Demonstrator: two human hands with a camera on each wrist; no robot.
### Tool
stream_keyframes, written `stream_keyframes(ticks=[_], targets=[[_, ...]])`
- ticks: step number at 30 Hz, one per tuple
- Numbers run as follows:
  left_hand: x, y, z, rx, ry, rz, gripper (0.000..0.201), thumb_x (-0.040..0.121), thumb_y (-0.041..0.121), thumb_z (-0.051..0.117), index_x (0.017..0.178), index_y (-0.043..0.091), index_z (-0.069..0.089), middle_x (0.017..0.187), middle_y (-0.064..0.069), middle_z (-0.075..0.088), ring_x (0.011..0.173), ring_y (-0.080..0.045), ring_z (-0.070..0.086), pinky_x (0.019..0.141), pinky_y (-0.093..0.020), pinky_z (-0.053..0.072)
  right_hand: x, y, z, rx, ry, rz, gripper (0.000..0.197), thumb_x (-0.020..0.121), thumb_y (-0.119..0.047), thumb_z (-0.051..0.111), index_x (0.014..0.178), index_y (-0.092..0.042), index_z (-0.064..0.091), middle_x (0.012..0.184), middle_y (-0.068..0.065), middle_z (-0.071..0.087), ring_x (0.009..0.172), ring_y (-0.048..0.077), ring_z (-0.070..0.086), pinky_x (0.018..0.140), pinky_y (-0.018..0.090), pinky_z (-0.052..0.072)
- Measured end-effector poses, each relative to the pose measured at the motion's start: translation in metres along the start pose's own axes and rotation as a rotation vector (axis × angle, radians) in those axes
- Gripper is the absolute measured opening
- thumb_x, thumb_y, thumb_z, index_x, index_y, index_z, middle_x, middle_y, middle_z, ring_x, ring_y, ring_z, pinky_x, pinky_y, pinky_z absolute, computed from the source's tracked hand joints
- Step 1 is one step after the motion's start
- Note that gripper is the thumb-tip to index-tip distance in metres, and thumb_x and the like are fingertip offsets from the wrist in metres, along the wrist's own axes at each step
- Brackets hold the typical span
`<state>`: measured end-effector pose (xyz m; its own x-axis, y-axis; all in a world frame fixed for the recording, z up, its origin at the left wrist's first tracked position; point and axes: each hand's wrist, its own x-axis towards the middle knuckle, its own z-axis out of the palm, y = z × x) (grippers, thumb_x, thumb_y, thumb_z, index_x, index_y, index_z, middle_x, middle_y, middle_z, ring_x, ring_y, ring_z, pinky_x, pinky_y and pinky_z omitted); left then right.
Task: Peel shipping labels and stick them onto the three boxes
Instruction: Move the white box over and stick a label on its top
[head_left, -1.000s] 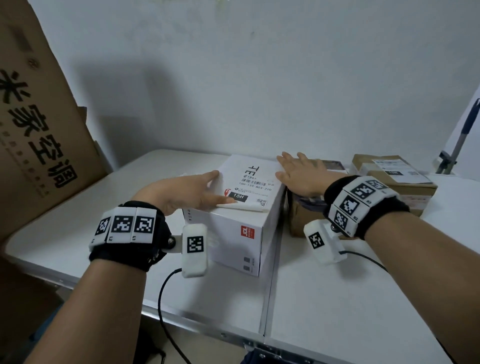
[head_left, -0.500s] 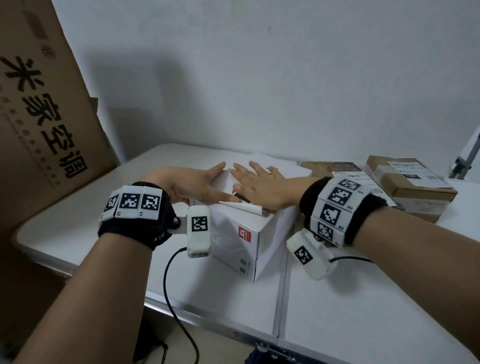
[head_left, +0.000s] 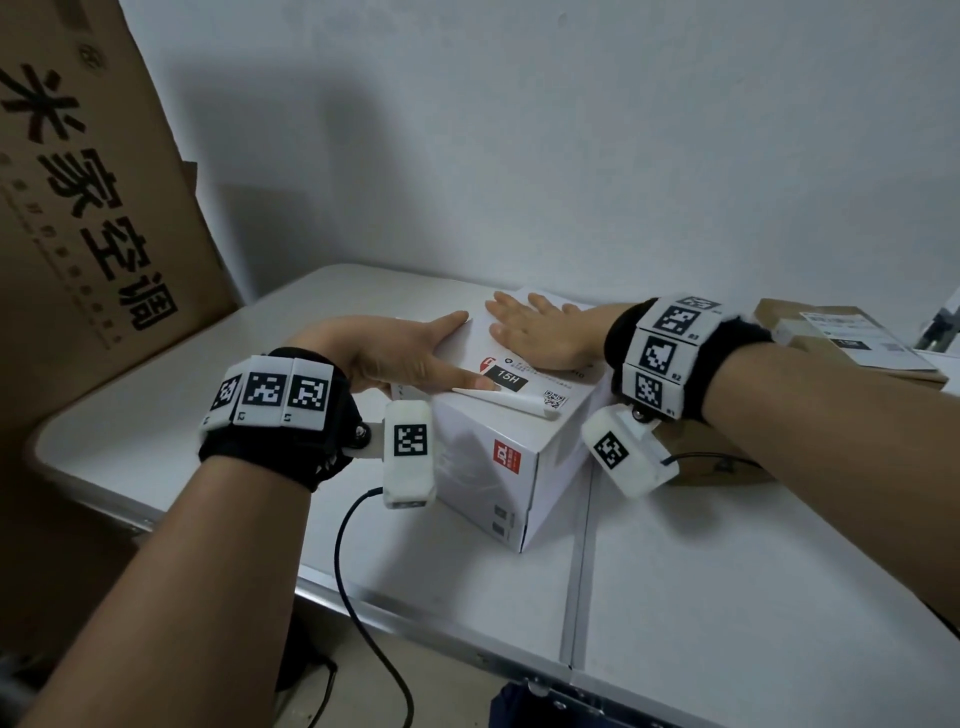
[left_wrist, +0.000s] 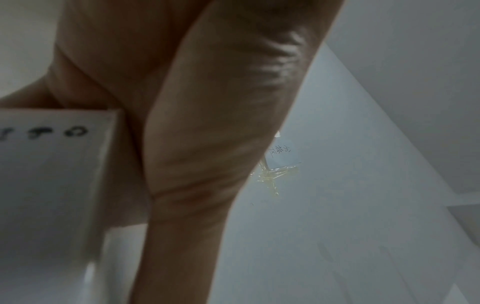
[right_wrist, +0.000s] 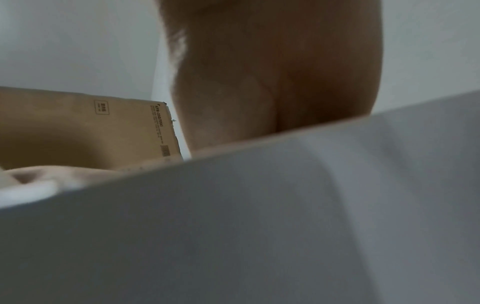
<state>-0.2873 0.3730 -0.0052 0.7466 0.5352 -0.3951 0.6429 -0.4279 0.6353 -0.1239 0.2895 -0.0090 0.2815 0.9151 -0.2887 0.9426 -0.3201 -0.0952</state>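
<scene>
Right hand (head_left: 537, 335) slid farther across shipping label (head_left: 519, 374), flat, fingers straight, pressing it onto white box (head_left: 498, 457), left hand (head_left: 400, 353) open-fingered, thumb on label's near-left edge

Box (head_left: 498, 457) on surface (head_left: 727, 597), shipping label (head_left: 524, 382) on its top. Both hands on box top: left hand (head_left: 400, 356) at left edge, right hand (head_left: 540, 332) behind label. Labelled cardboard boxes (head_left: 841, 338) far right. Big carton (head_left: 88, 208) left of surface.
</scene>
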Motion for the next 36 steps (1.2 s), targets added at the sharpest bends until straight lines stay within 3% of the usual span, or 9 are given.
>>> stream_keyframes(ticks=[4, 9, 14, 17, 24, 30, 36], targets=[[0.0, 0.001, 0.002, 0.02, 0.018, 0.002, 0.113, 0.063, 0.057, 0.073, 0.151, 0.039, 0.004, 0.144, 0.0, 0.039, 0.112, -0.021, 0.056, 0.073, -0.029, 0.048, 0.002, 0.0, 0.002, 0.006, 0.02, 0.014, 0.055, 0.103, -0.042, 0.008, 0.154, -0.025, -0.007, 0.161, -0.008, -0.015, 0.149, 0.026, -0.01, 0.119, 0.053, 0.0], [-0.002, 0.0, 0.003, 0.024, 0.027, 0.004, 0.11, 0.066, 0.058, 0.073, 0.15, 0.04, 0.004, 0.142, 0.001, 0.039, 0.115, -0.022, 0.054, 0.086, -0.035, 0.048, 0.003, 0.006, 0.002, 0.011, 0.06, 0.079, 0.055, 0.103, -0.042, 0.008, 0.154, -0.025, -0.006, 0.161, -0.008, -0.015, 0.15, 0.025, -0.009, 0.119, 0.053, 0.0], [-0.006, 0.003, 0.004, 0.033, 0.028, 0.002, 0.115, 0.058, 0.062, 0.072, 0.15, 0.04, 0.005, 0.141, 0.002, 0.041, 0.118, -0.023, 0.052, 0.095, -0.039, 0.046, 0.003, 0.005, 0.003, 0.01, 0.075, 0.093, 0.055, 0.103, -0.04, 0.009, 0.154, -0.024, -0.006, 0.161, -0.008, -0.015, 0.15, 0.025, -0.01, 0.119, 0.053, 0.0], [-0.006, 0.003, 0.004, 0.016, 0.042, -0.007, 0.104, 0.07, 0.056, 0.071, 0.15, 0.039, 0.006, 0.14, 0.003, 0.042, 0.117, -0.022, 0.053, 0.084, -0.034, 0.047, 0.003, 0.008, 0.005, 0.009, 0.083, 0.104, 0.055, 0.103, -0.04, 0.008, 0.154, -0.024, -0.008, 0.161, -0.008, -0.017, 0.149, 0.024, -0.011, 0.119, 0.052, -0.001], [-0.004, 0.004, 0.006, -0.034, 0.036, 0.001, 0.093, 0.08, 0.045, 0.069, 0.151, 0.035, 0.009, 0.138, 0.004, 0.045, 0.102, -0.014, 0.058, 0.062, -0.024, 0.046, 0.001, 0.012, 0.005, 0.009, 0.079, 0.139, 0.056, 0.103, -0.038, 0.009, 0.154, -0.022, -0.008, 0.161, -0.007, -0.017, 0.149, 0.025, -0.013, 0.119, 0.053, -0.001], [-0.007, 0.004, 0.005, -0.024, 0.042, 0.006, 0.091, 0.077, 0.048, 0.07, 0.148, 0.039, 0.014, 0.134, 0.003, 0.05, 0.113, -0.022, 0.057, 0.071, -0.03, 0.046, -0.004, 0.028, 0.005, 0.009, 0.096, 0.197, 0.056, 0.103, -0.036, 0.01, 0.154, -0.023, -0.009, 0.16, -0.007, -0.018, 0.149, 0.027, -0.012, 0.118, 0.056, -0.001], [-0.007, 0.005, 0.007, -0.044, 0.04, -0.007, 0.1, 0.071, 0.054, 0.072, 0.149, 0.041, 0.011, 0.138, 0.007, 0.048, 0.112, -0.018, 0.057, 0.074, -0.031, 0.045, -0.014, 0.039, 0.008, -0.022, 0.113, 0.245, 0.056, 0.102, -0.037, 0.009, 0.154, -0.023, -0.007, 0.161, -0.008, -0.017, 0.149, 0.028, -0.011, 0.118, 0.057, 0.001]])
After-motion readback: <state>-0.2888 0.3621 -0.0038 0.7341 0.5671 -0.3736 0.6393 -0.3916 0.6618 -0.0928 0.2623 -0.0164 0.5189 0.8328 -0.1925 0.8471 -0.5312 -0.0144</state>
